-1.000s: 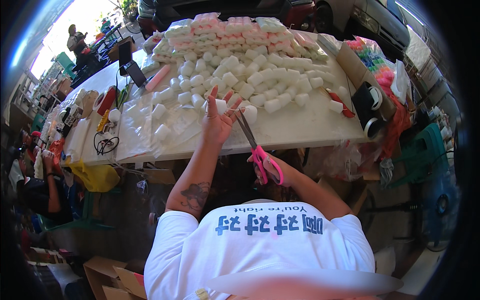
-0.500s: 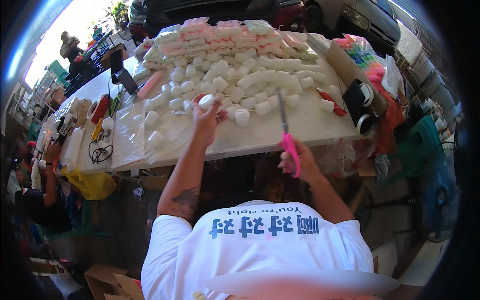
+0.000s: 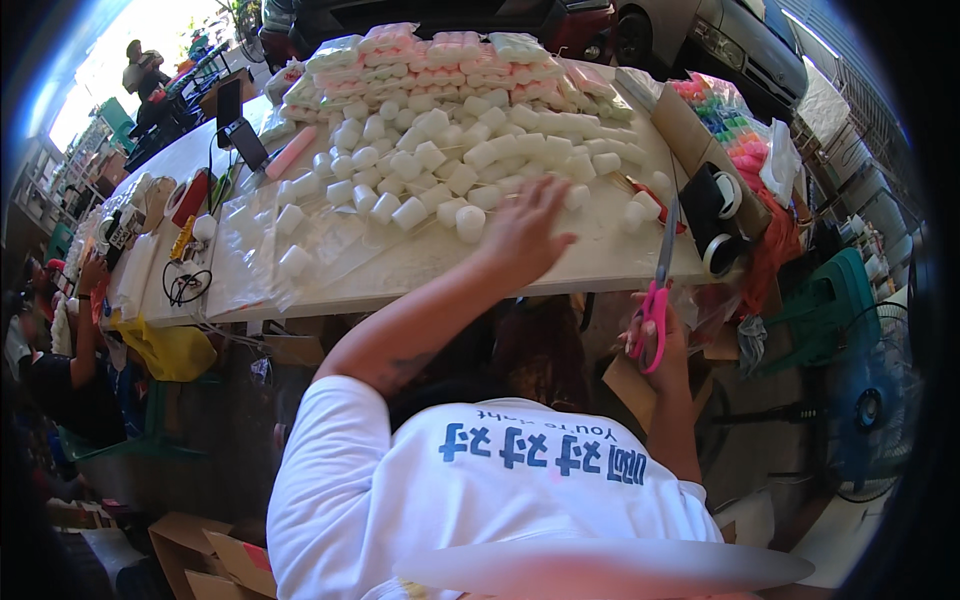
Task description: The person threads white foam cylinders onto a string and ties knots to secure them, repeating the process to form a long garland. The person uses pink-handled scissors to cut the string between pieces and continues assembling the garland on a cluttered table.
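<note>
Nearest, below the table edge: right hand (image 3: 660,335) closed around pink-handled scissors (image 3: 655,300), blades pointing up toward the tabletop, seemingly parked low and out of the way so the other hand can work freely. Further on, left hand (image 3: 525,235) stretched out flat, fingers spread, palm down on the white table (image 3: 420,265), gripping nothing, close beside a small white cup (image 3: 470,222), as if pressing or steadying something on the surface. Around it, scattered white cups and clear plastic bags (image 3: 260,250) laid flat on the left side, within arm's reach. Beyond, packed bundles (image 3: 440,50) of cups stacked in rows along the far edge, clear of the working area. To the right, rolls of tape (image 3: 720,225) on the corner.
</note>
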The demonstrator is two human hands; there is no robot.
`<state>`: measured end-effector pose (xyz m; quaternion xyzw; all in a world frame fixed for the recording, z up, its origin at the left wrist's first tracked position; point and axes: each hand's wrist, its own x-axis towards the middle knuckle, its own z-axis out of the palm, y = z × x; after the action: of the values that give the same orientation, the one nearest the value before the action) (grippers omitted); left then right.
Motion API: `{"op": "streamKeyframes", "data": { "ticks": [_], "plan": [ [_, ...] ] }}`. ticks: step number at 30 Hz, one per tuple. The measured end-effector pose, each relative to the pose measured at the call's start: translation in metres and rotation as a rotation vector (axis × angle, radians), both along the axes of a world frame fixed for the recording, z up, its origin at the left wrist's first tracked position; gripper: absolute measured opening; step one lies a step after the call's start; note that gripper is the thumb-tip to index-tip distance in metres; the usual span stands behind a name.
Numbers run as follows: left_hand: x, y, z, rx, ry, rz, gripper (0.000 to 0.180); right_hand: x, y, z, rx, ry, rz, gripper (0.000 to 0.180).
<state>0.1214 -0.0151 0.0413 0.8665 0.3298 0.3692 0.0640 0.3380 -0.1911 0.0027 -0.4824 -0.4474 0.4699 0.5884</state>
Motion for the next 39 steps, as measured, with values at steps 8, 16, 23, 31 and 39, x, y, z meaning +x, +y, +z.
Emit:
{"op": "streamKeyframes", "data": {
  "ticks": [8, 16, 23, 31, 39],
  "plan": [
    [-0.095, 0.008, -0.047, -0.086, 0.184, 0.351, 0.078, -0.049, 0.018, -0.045, -0.088, -0.003, 0.372, 0.061],
    [-0.076, 0.021, -0.039, -0.260, -0.248, 0.003, 0.046, -0.077, 0.023, -0.048, -0.204, -0.014, 0.408, 0.048],
    [-0.102, -0.006, -0.004, -0.997, -0.173, -0.062, 0.036, -0.076, 0.012, -0.054, -0.273, -0.153, 0.455, 0.050],
    [-0.090, -0.017, 0.005, -0.655, 0.229, -0.012, 0.048, -0.094, 0.030, -0.041, -0.259, -0.312, 0.456, 0.046],
    [-0.077, -0.012, -0.004, -0.580, 0.250, -0.056, 0.047, -0.091, 0.026, -0.041, -0.413, 0.006, 0.460, 0.033]
  ]
}}
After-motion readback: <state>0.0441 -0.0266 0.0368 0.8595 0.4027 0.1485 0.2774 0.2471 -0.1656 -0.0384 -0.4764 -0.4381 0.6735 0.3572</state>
